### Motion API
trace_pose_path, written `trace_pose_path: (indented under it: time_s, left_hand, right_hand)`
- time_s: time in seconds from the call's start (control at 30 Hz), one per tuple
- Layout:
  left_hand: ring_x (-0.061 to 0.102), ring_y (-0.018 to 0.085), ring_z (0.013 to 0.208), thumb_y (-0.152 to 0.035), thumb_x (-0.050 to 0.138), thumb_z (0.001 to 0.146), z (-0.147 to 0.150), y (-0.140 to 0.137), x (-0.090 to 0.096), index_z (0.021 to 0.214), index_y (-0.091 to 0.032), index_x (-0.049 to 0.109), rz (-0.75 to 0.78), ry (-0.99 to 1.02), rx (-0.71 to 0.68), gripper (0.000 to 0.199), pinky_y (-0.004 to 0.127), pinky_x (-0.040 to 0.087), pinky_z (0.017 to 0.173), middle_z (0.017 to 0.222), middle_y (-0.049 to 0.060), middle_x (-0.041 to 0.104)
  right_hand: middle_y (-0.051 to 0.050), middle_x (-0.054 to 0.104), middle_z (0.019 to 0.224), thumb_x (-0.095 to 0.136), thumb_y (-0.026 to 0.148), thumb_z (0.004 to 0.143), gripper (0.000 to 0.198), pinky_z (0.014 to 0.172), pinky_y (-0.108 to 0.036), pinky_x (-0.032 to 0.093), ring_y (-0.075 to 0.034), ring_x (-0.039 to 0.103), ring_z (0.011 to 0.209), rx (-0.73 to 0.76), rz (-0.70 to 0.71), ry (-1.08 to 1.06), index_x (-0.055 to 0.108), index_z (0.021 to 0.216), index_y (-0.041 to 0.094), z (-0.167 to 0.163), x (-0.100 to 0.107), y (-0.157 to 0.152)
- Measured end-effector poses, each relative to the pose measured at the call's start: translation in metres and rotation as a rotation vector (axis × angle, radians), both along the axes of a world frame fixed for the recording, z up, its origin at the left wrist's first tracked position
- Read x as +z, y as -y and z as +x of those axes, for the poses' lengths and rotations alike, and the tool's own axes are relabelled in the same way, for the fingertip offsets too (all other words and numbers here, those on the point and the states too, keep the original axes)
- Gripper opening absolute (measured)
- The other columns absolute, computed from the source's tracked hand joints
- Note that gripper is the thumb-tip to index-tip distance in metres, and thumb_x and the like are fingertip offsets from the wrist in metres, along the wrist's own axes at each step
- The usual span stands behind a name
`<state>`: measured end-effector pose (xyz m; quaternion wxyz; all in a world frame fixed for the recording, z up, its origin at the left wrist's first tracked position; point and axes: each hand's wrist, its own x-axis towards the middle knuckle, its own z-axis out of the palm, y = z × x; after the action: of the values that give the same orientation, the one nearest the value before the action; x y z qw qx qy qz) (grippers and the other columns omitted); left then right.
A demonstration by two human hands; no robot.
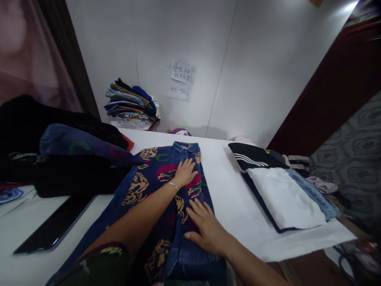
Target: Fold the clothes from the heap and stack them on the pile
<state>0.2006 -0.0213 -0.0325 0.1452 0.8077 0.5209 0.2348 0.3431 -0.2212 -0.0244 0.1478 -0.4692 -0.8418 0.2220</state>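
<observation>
Printed shirt (160, 169) runs off bottom edge, partly hidden under left hand (184, 173) and right hand (208, 226). Black clothes (74, 174) clipped at left. Lower-right clutter (357, 256) blurred (can't identify).

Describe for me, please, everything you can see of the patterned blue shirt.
The patterned blue shirt lies on the white tabletop, its pointed collar toward the wall. It looks like dark blue denim, printed with tan, magenta and green motifs. One sleeve stretches over black clothes on the left. The left hand rests on its upper part, the right hand lower down. Its hem is unclear.
</observation>
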Motion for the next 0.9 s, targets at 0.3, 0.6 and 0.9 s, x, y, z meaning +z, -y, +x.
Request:
trace_pose_path:
  time_s: [0.3, 0.6, 0.9]
  left_hand:
    - [0.024, 0.03, 0.145, -0.045, 0.05, 0.088, -0.004, -0.004, -0.032, 0.133, -0.023, 0.053, -0.066, -0.039, 0.055, 0.05, 0.053, 0.009, 0.116, 0.153, 0.014, 0.037]
    - [0.025, 0.031, 0.144, -0.045, 0.051, 0.088, -0.001, -0.006, -0.023, 0.132, -0.023, 0.054, -0.104, -0.047, 0.058, 0.049, 0.056, 0.011, 0.116, 0.153, 0.014, 0.038]
    - [0.023, 0.028, 0.146, -0.051, 0.036, 0.093, -0.006, 0.065, -0.004, 0.139, -0.017, 0.048, -0.013, -0.182, -0.091, 0.057, 0.054, 0.01, 0.118, 0.155, 0.012, 0.035]
  right_hand:
    - [-0.006, 0.021, 0.159, 0.049, 0.055, 0.091, 0.066, 0.119, -0.057, 0.011, -0.029, 0.013, 0.148, 0.01, -0.077, 0.018, 0.031, 0.149, 0.031, 0.005, -0.021, -0.001]
    - [-0.01, 0.021, 0.158, 0.049, 0.05, 0.092, 0.063, 0.119, -0.056, 0.013, -0.029, 0.016, 0.148, -0.223, -0.113, 0.013, 0.036, 0.148, 0.024, 0.026, -0.028, 0.009]
    - [-0.008, 0.042, 0.15, 0.055, 0.054, 0.087, 0.06, 0.118, -0.05, 0.024, -0.026, 0.033, 0.142, -0.361, -0.048, -0.431, 0.05, 0.139, 0.024, 0.038, -0.036, -0.002]
